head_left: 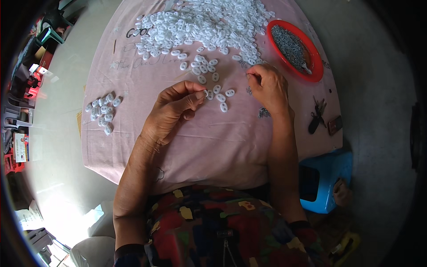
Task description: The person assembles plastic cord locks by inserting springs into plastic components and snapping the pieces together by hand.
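My left hand pinching a white oval piece mid-table, my right hand pinched on something tiny I cannot make out, red dish at the far right corner, white heap along the far edge.

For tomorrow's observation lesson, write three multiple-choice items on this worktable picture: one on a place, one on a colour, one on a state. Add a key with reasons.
1. Where does the red dish stand?
A. at the table's far right
B. at its near left corner
C. on the blue stool

2. What colour is the cloth over the table?
A. green
B. pink
C. black

3. What is the left hand doing?
A. lying flat and open
B. pinching a small white piece
C. holding scissors

Key: 1 A, the dish sits by the big white pile, beyond the right hand. 2 B, the cloth is pale pink. 3 B, thumb and forefinger meet on one white piece.
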Tool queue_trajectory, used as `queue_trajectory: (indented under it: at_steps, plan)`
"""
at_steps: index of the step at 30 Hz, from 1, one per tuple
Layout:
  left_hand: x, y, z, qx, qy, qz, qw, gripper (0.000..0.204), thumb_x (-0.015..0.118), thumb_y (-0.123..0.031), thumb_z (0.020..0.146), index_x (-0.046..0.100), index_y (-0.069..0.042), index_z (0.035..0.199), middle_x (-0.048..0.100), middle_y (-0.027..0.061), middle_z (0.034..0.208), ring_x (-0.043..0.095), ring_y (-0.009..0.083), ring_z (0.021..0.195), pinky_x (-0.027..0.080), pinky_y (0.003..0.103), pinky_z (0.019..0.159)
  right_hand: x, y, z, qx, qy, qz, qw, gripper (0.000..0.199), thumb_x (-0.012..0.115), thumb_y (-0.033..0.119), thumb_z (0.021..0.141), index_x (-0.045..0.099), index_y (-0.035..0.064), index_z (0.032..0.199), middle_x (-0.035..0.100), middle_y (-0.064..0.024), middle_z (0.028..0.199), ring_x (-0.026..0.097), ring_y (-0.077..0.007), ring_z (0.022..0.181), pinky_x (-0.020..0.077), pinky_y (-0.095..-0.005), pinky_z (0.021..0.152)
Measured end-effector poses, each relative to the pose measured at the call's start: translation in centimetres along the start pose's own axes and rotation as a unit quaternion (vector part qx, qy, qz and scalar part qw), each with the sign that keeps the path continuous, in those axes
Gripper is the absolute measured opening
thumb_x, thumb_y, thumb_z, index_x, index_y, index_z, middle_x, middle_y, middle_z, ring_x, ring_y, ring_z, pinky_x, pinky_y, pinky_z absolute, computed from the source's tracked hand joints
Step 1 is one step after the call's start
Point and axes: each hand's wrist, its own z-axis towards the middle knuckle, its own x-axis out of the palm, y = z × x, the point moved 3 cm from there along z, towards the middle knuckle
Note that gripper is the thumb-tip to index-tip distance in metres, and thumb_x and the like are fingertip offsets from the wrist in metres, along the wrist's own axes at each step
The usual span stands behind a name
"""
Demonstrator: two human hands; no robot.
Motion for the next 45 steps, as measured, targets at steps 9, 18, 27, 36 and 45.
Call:
queue_trajectory:
  at_steps: [9, 18, 27, 36, 45]
  plan:
    - [0.1, 0.3, -0.1, -0.04, -0.028, 0.002, 0.999, 0.025, 0.067, -0.008, 0.09, 0.066, -0.001, 0.114, 0.064, 0.0004, 0.083, 0.057, 0.0063, 0.074, 0.04, 0.019, 0.061, -0.1, 0.6, -0.1, -0.013, 0.033, -0.001, 0.999, 0.01, 0.065, 0.009, 0.082, 0.064, 0.0045, 0.091, 0.067, -0.0114, 0.085, 0.065, -0.0301, 0.08, 0.0498, -0.0403, 0.072]
    - [-0.2, 0.2, -0.2, -0.035, -0.038, 0.045, 0.998, 0.018, 0.067, -0.009, 0.091, 0.066, -0.003, 0.108, 0.07, 0.0075, 0.089, 0.062, 0.0093, 0.073, 0.042, 0.019, 0.059, -0.2, 0.7, -0.1, 0.027, 0.036, 0.149, 0.988, 0.013, 0.062, 0.005, 0.086, 0.065, -0.0005, 0.097, 0.068, -0.0116, 0.084, 0.067, -0.0191, 0.071, 0.0508, -0.0316, 0.065]
    - [-0.1, 0.3, -0.4, -0.038, -0.043, 0.053, 0.997, 0.017, 0.067, -0.01, 0.091, 0.065, -0.005, 0.107, 0.07, 0.0068, 0.087, 0.062, 0.0091, 0.071, 0.041, 0.02, 0.057, -0.8, 0.1, 0.0, 0.048, 0.059, 0.167, 0.983, 0.013, 0.061, 0.003, 0.087, 0.065, -0.0007, 0.099, 0.066, -0.0084, 0.08, 0.061, -0.0136, 0.07, 0.0493, -0.0284, 0.065]
    - [-0.2, 0.5, -0.1, -0.034, -0.034, 0.05, 0.998, 0.016, 0.067, -0.011, 0.091, 0.064, -0.005, 0.106, 0.07, 0.0063, 0.087, 0.062, 0.0091, 0.072, 0.042, 0.02, 0.058, -0.8, -1.1, -0.2, 0.07, 0.048, 0.087, 0.993, 0.017, 0.062, 0.005, 0.084, 0.066, 0.0016, 0.1, 0.067, -0.0091, 0.083, 0.062, -0.014, 0.07, 0.0494, -0.0289, 0.066]
    - [-0.1, 0.4, -0.1, -0.035, -0.029, 0.053, 0.998, 0.016, 0.067, -0.012, 0.091, 0.064, -0.005, 0.105, 0.07, 0.0055, 0.087, 0.061, 0.0085, 0.071, 0.042, 0.02, 0.058, -0.7, -0.9, -0.1, 0.022, -0.002, 0.02, 1.0, 0.02, 0.063, 0.01, 0.084, 0.069, 0.007, 0.103, 0.069, -0.0115, 0.09, 0.067, -0.0289, 0.076, 0.0516, -0.0374, 0.072]
